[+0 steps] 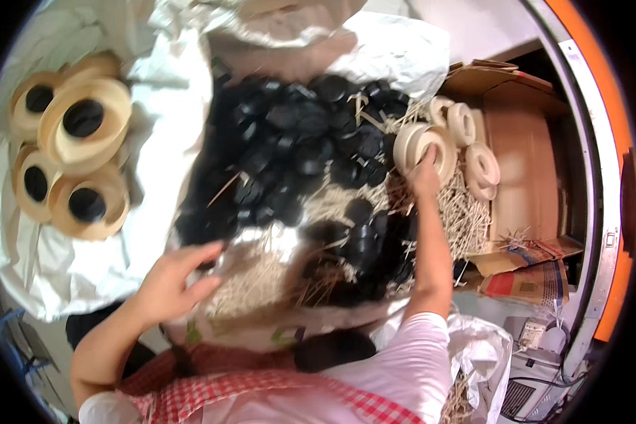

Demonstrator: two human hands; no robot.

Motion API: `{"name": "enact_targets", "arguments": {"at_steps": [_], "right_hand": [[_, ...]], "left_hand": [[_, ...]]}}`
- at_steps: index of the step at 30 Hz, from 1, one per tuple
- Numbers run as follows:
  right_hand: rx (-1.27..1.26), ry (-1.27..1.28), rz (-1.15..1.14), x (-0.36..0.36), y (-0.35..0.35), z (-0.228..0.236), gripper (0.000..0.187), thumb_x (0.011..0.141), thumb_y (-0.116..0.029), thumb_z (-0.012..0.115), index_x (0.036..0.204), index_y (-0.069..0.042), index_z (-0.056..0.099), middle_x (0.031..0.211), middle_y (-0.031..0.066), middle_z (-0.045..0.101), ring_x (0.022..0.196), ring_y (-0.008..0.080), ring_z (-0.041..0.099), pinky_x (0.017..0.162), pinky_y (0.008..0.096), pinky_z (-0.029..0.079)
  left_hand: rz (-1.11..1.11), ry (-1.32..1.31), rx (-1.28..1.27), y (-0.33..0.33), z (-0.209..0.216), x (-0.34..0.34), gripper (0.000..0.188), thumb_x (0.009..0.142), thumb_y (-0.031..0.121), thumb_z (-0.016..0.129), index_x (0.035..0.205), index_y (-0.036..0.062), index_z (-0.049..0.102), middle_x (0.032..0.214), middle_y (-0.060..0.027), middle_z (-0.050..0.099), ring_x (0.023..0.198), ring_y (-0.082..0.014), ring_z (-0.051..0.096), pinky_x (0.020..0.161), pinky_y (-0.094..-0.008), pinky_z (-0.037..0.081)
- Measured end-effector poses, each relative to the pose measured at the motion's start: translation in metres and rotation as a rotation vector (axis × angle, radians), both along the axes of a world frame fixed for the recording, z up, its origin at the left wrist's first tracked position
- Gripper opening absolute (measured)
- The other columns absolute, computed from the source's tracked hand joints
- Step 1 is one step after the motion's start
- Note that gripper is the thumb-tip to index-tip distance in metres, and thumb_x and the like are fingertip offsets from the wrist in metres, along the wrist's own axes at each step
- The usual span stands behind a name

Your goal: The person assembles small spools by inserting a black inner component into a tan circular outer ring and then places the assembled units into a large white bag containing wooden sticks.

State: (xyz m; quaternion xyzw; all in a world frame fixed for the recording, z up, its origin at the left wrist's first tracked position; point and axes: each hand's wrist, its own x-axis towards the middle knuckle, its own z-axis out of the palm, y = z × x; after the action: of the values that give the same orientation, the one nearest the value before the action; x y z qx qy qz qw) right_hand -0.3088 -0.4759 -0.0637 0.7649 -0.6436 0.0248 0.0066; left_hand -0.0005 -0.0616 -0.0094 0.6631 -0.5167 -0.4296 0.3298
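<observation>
My right hand (pixel 425 177) reaches to the right side of the pile and grips a cream round ring-shaped part (pixel 405 150), its fingers at the central opening. More cream ring-shaped parts (pixel 482 164) lie just beyond it. My left hand (pixel 173 281) is over the near left edge of the pile, thumb and fingers apart. A small dark thing shows near its fingertips; whether they touch it I cannot tell. Between the hands spreads a heap of black round caps (pixel 297 155), mixed with thin beige sticks (pixel 251 283).
At the left, cream cup-shaped parts with black centres (pixel 85 152) sit on a white plastic sheet (pixel 166 120). An open cardboard box (pixel 523 162) stands at the right, inside an orange-edged frame (pixel 601 78). A white bag (pixel 480 346) with sticks is below it.
</observation>
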Motion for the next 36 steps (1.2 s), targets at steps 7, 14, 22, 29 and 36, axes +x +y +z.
{"name": "enact_targets", "arguments": {"at_steps": [7, 14, 22, 29, 36], "right_hand": [[0.183, -0.553, 0.455, 0.086, 0.143, 0.042, 0.083, 0.071, -0.022, 0.074, 0.137, -0.001, 0.028, 0.114, 0.0242, 0.058, 0.1, 0.0346, 0.06, 0.086, 0.037, 0.046], [1.492, -2.015, 0.211, 0.123, 0.269, 0.052, 0.064, 0.089, -0.039, 0.052, 0.136, -0.001, 0.034, 0.128, 0.0196, 0.05, 0.111, 0.0303, 0.055, 0.098, 0.0492, 0.042], [0.698, 0.272, 0.666, 0.037, 0.256, -0.121, 0.027, 0.08, -0.019, 0.052, 0.093, 0.0, 0.067, 0.097, 0.0227, 0.065, 0.093, 0.0351, 0.063, 0.084, 0.0412, 0.049], [0.718, 0.776, 0.7, 0.026, 0.261, -0.158, 0.05, 0.076, -0.013, 0.059, 0.124, -0.006, 0.048, 0.133, 0.0132, 0.047, 0.123, 0.0332, 0.044, 0.098, 0.0358, 0.042], [0.966, 0.965, 0.569, 0.035, 0.274, -0.112, 0.061, 0.066, -0.029, 0.071, 0.124, -0.019, 0.055, 0.125, 0.0092, 0.056, 0.117, 0.0287, 0.052, 0.095, 0.0364, 0.041]], "left_hand": [[0.063, 0.084, -0.062, 0.007, 0.0, -0.012, 0.049, 0.083, 0.012, 0.065, 0.127, 0.0006, 0.048, 0.109, -0.0146, 0.063, 0.097, -0.0196, 0.06, 0.089, -0.0309, 0.047], [0.461, 1.401, -0.135, -0.002, 0.005, -0.024, 0.052, 0.085, 0.018, 0.064, 0.128, -0.001, 0.04, 0.121, -0.0115, 0.054, 0.11, -0.0206, 0.054, 0.096, -0.0339, 0.044], [0.535, 0.449, -0.236, 0.022, 0.001, -0.021, 0.063, 0.073, 0.008, 0.064, 0.129, -0.0031, 0.038, 0.112, -0.012, 0.057, 0.102, -0.0175, 0.056, 0.087, -0.0298, 0.047], [-0.026, 0.694, 0.559, 0.079, -0.04, -0.058, 0.063, 0.071, 0.009, 0.064, 0.13, 0.0053, 0.042, 0.106, -0.0116, 0.059, 0.101, -0.0176, 0.055, 0.085, -0.0291, 0.046], [-0.48, 0.084, 0.122, 0.13, -0.068, -0.109, 0.039, 0.078, 0.016, 0.057, 0.116, 0.0062, 0.057, 0.108, -0.015, 0.061, 0.109, -0.0294, 0.053, 0.093, -0.0396, 0.042]]}}
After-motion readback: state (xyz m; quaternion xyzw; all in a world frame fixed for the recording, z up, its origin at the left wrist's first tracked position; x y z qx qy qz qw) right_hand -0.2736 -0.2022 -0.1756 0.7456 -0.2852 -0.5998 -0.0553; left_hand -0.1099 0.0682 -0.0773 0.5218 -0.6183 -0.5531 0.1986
